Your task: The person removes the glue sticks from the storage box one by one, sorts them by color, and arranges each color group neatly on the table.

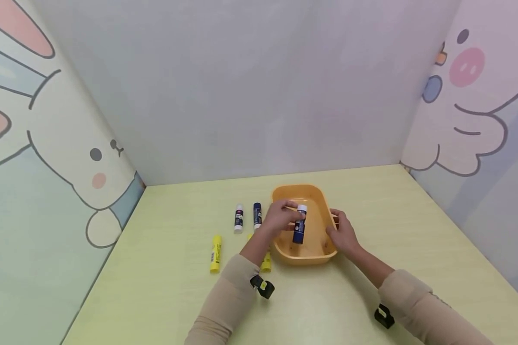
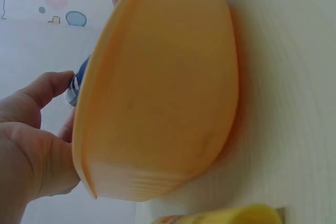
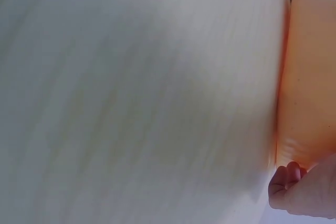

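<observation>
My left hand [image 1: 279, 218] pinches a dark blue glue stick with a white end [image 1: 299, 233] between thumb and fingers. It holds the stick over the inside of an orange plastic basket [image 1: 317, 230]. On the basket's right side, my right hand [image 1: 345, 235] grips the wall, thumb at the rim and fingers outside. The left wrist view shows the basket's outer wall [image 2: 163, 87] hiding most of the held glue stick [image 2: 79, 80]. In the right wrist view, curled fingers [image 3: 291, 174] lie against the basket's side [image 3: 310, 77].
Left of the basket lie a navy and white glue stick [image 1: 239, 219], a dark blue one [image 1: 257, 214] and a yellow one [image 1: 216, 254]. More yellow [image 1: 265, 263] shows beside the basket, partly behind the left forearm. Walls with cartoon animals enclose the pale table [image 1: 168, 287].
</observation>
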{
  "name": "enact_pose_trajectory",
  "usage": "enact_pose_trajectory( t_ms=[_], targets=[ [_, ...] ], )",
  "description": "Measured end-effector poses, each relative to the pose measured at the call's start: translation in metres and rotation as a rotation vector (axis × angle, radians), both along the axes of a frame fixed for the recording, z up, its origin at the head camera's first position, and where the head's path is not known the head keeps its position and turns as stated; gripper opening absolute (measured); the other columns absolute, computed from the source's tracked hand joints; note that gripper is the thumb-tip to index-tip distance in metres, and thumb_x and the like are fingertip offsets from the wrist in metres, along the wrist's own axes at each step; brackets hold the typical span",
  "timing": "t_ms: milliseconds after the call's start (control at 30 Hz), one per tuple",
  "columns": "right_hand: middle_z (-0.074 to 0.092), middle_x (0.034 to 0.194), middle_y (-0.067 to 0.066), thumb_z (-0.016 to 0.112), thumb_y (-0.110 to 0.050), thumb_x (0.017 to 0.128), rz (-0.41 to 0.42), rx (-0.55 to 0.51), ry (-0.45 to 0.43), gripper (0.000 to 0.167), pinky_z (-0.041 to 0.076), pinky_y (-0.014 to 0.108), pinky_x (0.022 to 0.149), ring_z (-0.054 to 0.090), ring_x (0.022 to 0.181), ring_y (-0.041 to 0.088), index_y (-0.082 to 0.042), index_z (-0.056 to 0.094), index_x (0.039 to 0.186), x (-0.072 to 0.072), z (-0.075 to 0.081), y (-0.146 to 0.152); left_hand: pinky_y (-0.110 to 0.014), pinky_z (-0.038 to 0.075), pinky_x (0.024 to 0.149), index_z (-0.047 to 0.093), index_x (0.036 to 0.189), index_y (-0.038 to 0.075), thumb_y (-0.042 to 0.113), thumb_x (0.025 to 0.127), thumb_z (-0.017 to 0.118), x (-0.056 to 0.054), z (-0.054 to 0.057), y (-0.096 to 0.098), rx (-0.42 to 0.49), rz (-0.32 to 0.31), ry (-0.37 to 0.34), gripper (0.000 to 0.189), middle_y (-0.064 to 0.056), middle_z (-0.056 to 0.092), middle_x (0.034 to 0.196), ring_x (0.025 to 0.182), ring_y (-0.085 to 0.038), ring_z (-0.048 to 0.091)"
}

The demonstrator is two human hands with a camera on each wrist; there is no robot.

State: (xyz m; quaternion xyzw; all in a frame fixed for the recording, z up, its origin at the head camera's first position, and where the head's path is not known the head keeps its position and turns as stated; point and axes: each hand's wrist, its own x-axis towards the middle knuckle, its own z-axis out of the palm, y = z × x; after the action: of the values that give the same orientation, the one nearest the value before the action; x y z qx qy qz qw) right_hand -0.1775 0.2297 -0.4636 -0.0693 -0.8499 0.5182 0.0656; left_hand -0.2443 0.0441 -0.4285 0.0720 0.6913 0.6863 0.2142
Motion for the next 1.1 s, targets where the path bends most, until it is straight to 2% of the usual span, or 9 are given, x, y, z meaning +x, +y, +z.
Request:
enact_pose_trajectory(
  t_ms=[133, 333, 533, 633, 833, 1000, 1100],
  targets=[
    [0.045, 0.121, 0.032, 0.044, 0.007, 0.085, 0.006, 0.002, 0.020, 0.052, 0.041, 0.050, 0.089, 0.047, 0.109, 0.041, 0.008, 0.030, 0.135, 0.000, -0.002, 0.001, -0.035, 0.055, 0.063, 0.058, 0.104, 0.003, 0.007, 0.077, 0.075, 0.005, 0.000, -0.008, -0.026, 0.030, 0.046, 0.032, -0.010, 0.064, 0.089, 0.077, -0.021, 0.064],
    [0.046, 0.119, 0.032, 0.045, 0.007, 0.084, 0.012, 0.004, 0.037, 0.053, 0.044, 0.047, 0.085, 0.049, 0.107, 0.041, 0.007, 0.031, 0.135, 0.001, -0.002, 0.001, -0.034, 0.055, 0.063, 0.058, 0.105, 0.004, 0.013, 0.077, 0.077, 0.012, 0.003, -0.018, -0.044, 0.057, 0.073, 0.035, -0.010, 0.063, 0.091, 0.077, -0.021, 0.064],
    [0.046, 0.119, 0.031, 0.045, 0.006, 0.085, 0.011, 0.000, 0.028, 0.053, 0.045, 0.046, 0.083, 0.050, 0.105, 0.040, 0.006, 0.031, 0.136, 0.001, -0.002, 0.001, -0.032, 0.055, 0.063, 0.058, 0.106, 0.005, 0.017, 0.075, 0.078, 0.016, 0.003, -0.028, -0.043, 0.127, 0.104, 0.038, -0.010, 0.063, 0.092, 0.075, -0.022, 0.064],
    [0.046, 0.120, 0.031, 0.045, 0.007, 0.086, 0.011, -0.002, 0.020, 0.053, 0.045, 0.046, 0.084, 0.049, 0.106, 0.040, 0.006, 0.030, 0.136, 0.001, -0.002, 0.001, -0.032, 0.055, 0.063, 0.059, 0.106, 0.007, 0.018, 0.074, 0.079, 0.018, 0.003, -0.033, -0.054, 0.150, 0.097, 0.039, -0.010, 0.063, 0.092, 0.075, -0.021, 0.064],
    [0.045, 0.121, 0.030, 0.045, 0.006, 0.086, 0.006, -0.010, 0.007, 0.052, 0.044, 0.048, 0.086, 0.047, 0.108, 0.040, 0.006, 0.030, 0.136, 0.001, -0.002, 0.001, -0.033, 0.055, 0.063, 0.059, 0.107, 0.006, 0.018, 0.076, 0.078, 0.020, 0.002, -0.044, -0.046, 0.159, 0.092, 0.038, -0.009, 0.064, 0.092, 0.077, -0.021, 0.064],
    [0.045, 0.121, 0.031, 0.044, 0.006, 0.086, -0.001, -0.014, 0.001, 0.052, 0.044, 0.049, 0.086, 0.047, 0.109, 0.040, 0.006, 0.030, 0.136, 0.001, 0.000, 0.000, -0.036, 0.055, 0.065, 0.057, 0.112, 0.003, 0.015, 0.078, 0.076, 0.019, -0.001, -0.057, 0.008, 0.145, 0.077, 0.040, -0.011, 0.063, 0.094, 0.078, -0.020, 0.063],
    [0.045, 0.121, 0.031, 0.044, 0.006, 0.085, 0.003, -0.024, 0.004, 0.053, 0.044, 0.048, 0.086, 0.047, 0.108, 0.040, 0.006, 0.030, 0.136, 0.000, 0.000, -0.001, -0.037, 0.055, 0.065, 0.056, 0.112, 0.002, 0.014, 0.079, 0.075, 0.015, -0.002, -0.067, 0.027, 0.164, 0.072, 0.041, -0.010, 0.062, 0.094, 0.078, -0.019, 0.063]
  ],
)
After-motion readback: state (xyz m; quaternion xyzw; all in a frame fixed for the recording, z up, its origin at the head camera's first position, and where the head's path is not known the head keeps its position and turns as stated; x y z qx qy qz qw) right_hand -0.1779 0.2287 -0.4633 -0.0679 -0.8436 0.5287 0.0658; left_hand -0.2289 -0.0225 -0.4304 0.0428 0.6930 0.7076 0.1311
